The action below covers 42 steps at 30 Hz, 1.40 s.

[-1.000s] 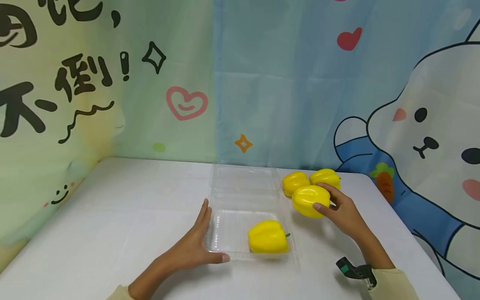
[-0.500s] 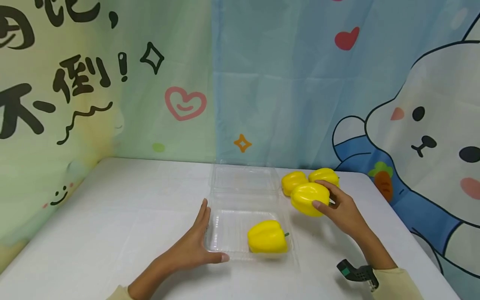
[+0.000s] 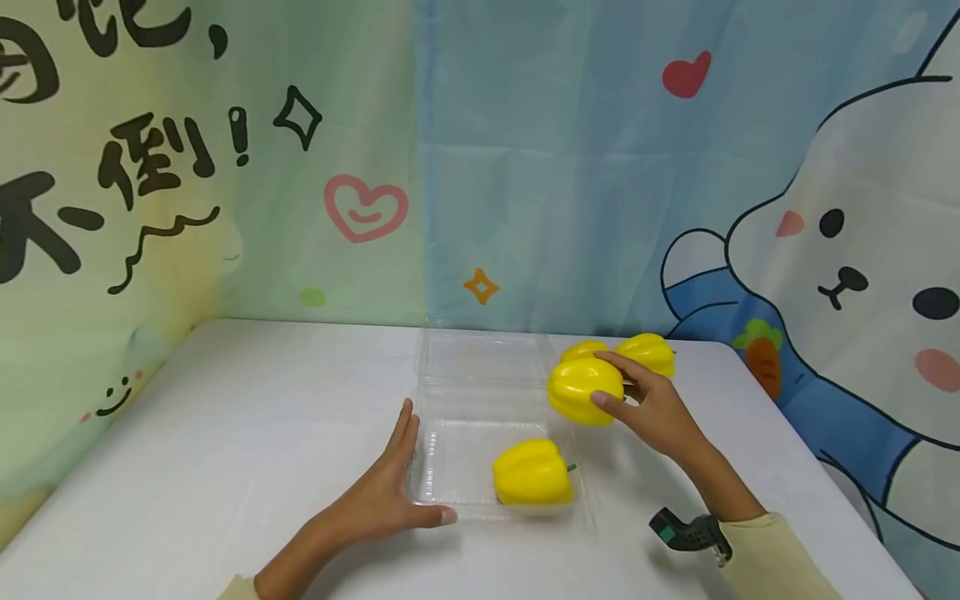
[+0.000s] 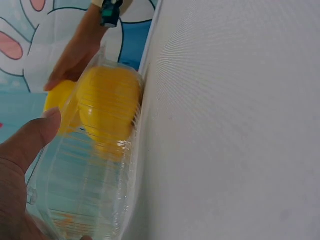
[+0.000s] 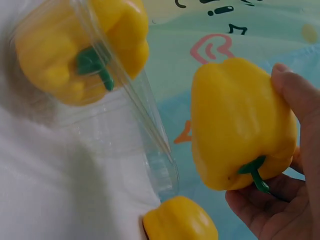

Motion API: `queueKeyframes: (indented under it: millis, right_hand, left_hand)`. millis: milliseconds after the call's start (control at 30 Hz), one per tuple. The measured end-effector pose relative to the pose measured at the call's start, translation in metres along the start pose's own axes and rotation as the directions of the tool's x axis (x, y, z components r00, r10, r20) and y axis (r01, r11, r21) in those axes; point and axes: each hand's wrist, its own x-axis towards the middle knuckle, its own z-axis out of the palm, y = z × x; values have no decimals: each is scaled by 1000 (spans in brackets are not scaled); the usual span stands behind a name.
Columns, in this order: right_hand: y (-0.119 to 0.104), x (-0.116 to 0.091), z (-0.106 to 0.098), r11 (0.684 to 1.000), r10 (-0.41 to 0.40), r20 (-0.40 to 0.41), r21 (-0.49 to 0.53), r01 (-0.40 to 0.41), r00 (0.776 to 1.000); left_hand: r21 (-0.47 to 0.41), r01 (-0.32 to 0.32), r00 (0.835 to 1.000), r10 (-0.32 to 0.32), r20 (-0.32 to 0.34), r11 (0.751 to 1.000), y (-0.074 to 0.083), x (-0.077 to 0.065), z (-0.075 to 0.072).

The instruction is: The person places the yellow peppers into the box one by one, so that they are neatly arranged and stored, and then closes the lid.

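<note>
My right hand (image 3: 660, 412) grips a yellow bell pepper (image 3: 583, 392) with its thumb in front and fingers behind; the green stem shows in the right wrist view. The pepper hangs above the table, overlapping the right edge of a clear plastic clamshell box (image 3: 453, 467). Another yellow bell pepper (image 3: 531, 473) lies in the right part of the box's near half, stem toward the right. Around the box's near left corner rests my left hand (image 3: 378, 492), fingers straight along the left side and thumb along the front. In the left wrist view the thumb (image 4: 37, 135) is at the rim.
Behind the right hand, two more yellow bell peppers (image 3: 647, 354) sit near the table's back edge, one partly hidden. The box's lid (image 3: 483, 357) lies folded back toward the printed curtain (image 3: 525, 167). A black wrist device (image 3: 686, 531) hangs by the right sleeve.
My right hand has carried the held pepper left and slightly up, toward the box, and it now covers part of one back pepper. The left hand stays in place.
</note>
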Motion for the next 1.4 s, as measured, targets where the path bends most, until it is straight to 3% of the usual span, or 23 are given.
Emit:
queueKeyframes:
  millis: [500, 800, 1133, 1400]
  right_hand:
    - [-10, 11, 11, 997, -41, 76, 76, 35, 996]
    - [-17, 19, 25, 998, -37, 123, 52, 30, 992]
    - [-22, 26, 42, 993, -100, 186, 78, 87, 978]
    - [-23, 26, 47, 993, -103, 192, 70, 91, 976]
  left_hand:
    - [-2, -7, 1000, 7, 0, 1000, 0, 0, 0]
    - [-10, -9, 1000, 9, 6, 1000, 0, 0, 1]
    - [8, 3, 1000, -3, -9, 1000, -2, -1, 0]
    - [5, -4, 1000, 4, -1, 1000, 0, 0, 0]
